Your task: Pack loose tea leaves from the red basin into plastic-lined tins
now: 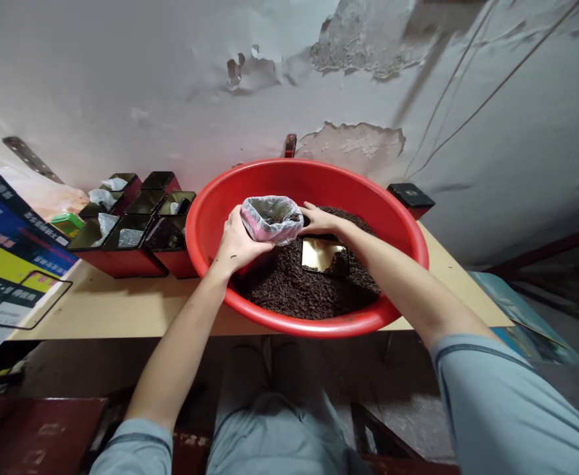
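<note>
My left hand (pixel 237 241) grips the side of a red tin with a clear plastic bag (pixel 289 232) lining it and folded over its rim. The tin is held over a large red basin (pixel 210 211), and dark bits show inside it. At the tin's right side, my right hand (pixel 319 219) has its fingers on the edge of the bag; some fingertips are hidden. Dark dried leaves, like loose tea (pixel 289 290), cover the basin's bottom. A shiny gold rectangular lid or shallow tray (pixel 319 256) lies on them below my right hand, partly holding leaves.
Several red and black tins (pixel 133 244) stand open left of the basin, some with plastic bags inside. A dark-topped tin (pixel 411 196) stands behind it at right. The wooden table (pixel 96 303) ends close to me; a peeling wall (pixel 170 99) rises behind.
</note>
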{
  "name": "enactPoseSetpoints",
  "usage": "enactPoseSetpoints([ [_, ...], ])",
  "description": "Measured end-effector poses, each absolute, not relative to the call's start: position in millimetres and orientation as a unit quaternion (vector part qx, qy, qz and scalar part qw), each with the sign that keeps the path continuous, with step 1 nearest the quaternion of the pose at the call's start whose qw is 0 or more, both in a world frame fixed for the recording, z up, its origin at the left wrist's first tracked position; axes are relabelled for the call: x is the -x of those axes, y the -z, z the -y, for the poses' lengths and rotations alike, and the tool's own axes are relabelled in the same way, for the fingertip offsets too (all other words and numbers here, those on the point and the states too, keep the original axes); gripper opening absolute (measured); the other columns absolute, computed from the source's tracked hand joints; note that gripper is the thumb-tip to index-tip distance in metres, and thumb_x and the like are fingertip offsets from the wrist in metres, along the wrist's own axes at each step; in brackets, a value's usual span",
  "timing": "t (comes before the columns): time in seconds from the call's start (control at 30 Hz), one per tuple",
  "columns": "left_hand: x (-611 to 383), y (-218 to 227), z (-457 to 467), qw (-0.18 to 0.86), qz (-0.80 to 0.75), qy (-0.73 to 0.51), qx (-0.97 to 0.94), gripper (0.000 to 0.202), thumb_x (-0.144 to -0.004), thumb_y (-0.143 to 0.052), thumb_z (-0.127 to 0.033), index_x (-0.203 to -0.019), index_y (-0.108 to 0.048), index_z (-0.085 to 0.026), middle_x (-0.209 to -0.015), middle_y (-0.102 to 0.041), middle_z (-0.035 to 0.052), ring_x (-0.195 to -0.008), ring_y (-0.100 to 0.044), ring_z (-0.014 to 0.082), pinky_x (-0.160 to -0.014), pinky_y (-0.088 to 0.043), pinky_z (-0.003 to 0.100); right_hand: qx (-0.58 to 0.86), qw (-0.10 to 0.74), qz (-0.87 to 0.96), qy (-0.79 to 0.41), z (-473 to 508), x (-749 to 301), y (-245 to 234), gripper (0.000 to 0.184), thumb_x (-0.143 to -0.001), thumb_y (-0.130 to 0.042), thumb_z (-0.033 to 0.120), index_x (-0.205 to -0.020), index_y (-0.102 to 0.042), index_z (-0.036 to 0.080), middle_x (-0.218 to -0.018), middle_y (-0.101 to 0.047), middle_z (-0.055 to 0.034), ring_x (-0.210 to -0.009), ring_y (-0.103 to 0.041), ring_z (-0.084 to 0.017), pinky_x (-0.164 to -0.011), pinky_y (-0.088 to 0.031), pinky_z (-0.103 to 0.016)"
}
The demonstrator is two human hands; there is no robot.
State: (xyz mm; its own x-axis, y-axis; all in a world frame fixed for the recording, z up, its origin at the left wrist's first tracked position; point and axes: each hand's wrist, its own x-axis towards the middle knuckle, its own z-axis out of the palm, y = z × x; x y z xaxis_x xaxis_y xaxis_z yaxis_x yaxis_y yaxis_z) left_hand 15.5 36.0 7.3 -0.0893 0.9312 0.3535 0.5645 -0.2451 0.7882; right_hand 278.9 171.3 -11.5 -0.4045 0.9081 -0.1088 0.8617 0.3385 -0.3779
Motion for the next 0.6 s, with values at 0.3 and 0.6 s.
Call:
enactPoseSetpoints([
  [0.3, -15, -15, -33, 0.221, -0.578, -0.448, -0.646, 0.099, -0.052, -0.093, -0.021, -0.141, -0.048, -0.019, -0.148, -0.060, 0.0177, -0.142, -0.057, 0.0388, -0.122, -0.045, 0.054, 0.503, 0.094, 0.853, -0.099, -166, -274, 24, 0.057, -0.090, -0.076, 0.042, -0.142, -0.069, 0.019, -0.141, -0.066, -0.0171, -0.131, -0.063, -0.033, -0.116, -0.046, -0.044],
  [0.6, -15, -17, -31, 0.226, -0.574, -0.453, -0.644, 0.085, -0.053, -0.094, -0.020, -0.127, -0.053, -0.020, -0.137, -0.065, 0.0136, -0.135, -0.062, 0.0380, -0.118, -0.050, 0.054, 0.538, 0.161, 0.821, -0.103, -162, -288, 7, 0.043, -0.077, -0.078, 0.023, -0.120, -0.080, 0.022, -0.124, -0.077, -0.0076, -0.117, -0.070, -0.026, -0.107, -0.052, -0.036],
])
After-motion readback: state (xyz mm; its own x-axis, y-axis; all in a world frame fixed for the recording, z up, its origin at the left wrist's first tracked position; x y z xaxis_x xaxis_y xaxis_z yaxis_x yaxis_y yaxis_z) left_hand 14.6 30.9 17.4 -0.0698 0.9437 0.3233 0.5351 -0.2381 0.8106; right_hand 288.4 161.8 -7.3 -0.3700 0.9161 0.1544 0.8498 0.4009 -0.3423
